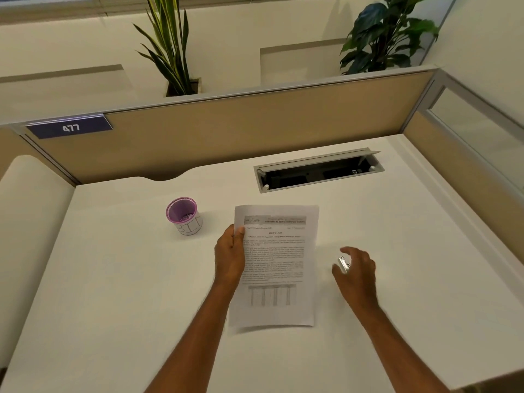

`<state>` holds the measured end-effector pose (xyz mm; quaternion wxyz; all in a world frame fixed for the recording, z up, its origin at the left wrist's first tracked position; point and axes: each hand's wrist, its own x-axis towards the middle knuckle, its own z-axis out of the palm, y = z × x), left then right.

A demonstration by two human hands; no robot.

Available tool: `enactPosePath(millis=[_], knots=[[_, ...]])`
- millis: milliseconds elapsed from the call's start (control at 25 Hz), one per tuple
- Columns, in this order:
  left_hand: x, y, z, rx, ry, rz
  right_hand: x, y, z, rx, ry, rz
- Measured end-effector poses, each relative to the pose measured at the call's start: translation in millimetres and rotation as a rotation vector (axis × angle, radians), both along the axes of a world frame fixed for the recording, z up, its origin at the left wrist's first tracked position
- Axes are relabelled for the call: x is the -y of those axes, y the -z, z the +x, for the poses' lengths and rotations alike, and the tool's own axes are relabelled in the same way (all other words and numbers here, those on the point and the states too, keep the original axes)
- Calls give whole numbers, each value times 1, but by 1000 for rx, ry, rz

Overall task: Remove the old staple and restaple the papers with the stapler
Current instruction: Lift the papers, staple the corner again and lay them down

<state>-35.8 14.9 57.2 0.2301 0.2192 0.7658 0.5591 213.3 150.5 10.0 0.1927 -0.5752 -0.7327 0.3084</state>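
Head view, looking down on a white desk [113,279] boxed in by tan partition panels [226,131]. Farthest left, up on the partition's top edge, sits a dark blue plate [69,127] with the number 477. Next along, up and to the left of the left hand, a small cup [184,215] with a purple rim and lining stands upright on the desk, well clear of the fingers (something small lies in its bottom, too blurred to name).

The left hand [230,256] grips the papers [276,265] by their left edge near the upper corner, thumb on the printed face and fingers curled behind. The sheets run lengthwise away from the person, with a header band at the top, blocks of text in the middle and a small table near the bottom; whether they lie flat or are lifted slightly off the desk is unclear. No staple can be made out at this sharpness.

To the right of the papers, apart from them, the right hand [357,268] is half curled, its fingers loosely cupped around a small shiny metal tool [343,263] that peeks out by the palm; it is too blurred to tell whether it is the stapler. Beyond the right hand, toward the partition, an open cable tray [319,173] is set into the desk, its grey lid tipped up.
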Motion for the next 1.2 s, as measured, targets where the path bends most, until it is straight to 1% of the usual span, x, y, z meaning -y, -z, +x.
enactPosePath(millis=[40,80,120,200,280,360,400,520,600,680,720,800,840,920,1000,1200], knots=[[-1,9,1,-33,7,-55,2,12,10,139,37,-1],[-1,16,3,-64,14,-98,4,23,18,239,61,-28],[-1,24,5,-94,27,-130,6,32,24,294,80,-64],[0,34,7,-137,53,-152,7,43,33,304,106,-104],[-1,40,8,-126,54,-159,4,48,37,260,122,-96],[-3,44,7,-87,50,-162,-1,47,37,164,135,-81],[-4,45,6,-73,51,-158,-3,43,36,83,139,-74],[-6,40,3,-56,56,-135,-7,17,16,-252,120,-68],[-7,36,2,-63,76,-112,-8,-13,-7,-457,100,-110],[-9,31,2,-75,101,-91,-6,-45,-30,-596,6,-143],[-10,29,3,-88,112,-89,-6,-61,-41,-621,-96,-122],[-12,25,5,-127,143,-84,-4,-89,-61,-581,-337,-77],[-13,22,7,-151,158,-75,-3,-101,-71,-507,-442,-49],[-14,15,11,-206,183,-56,-4,-115,-89,-260,-585,104],[-14,10,14,-236,202,-31,-7,-121,-102,-56,-638,261],[-12,8,18,-261,224,1,-16,-122,-112,100,-722,308]])
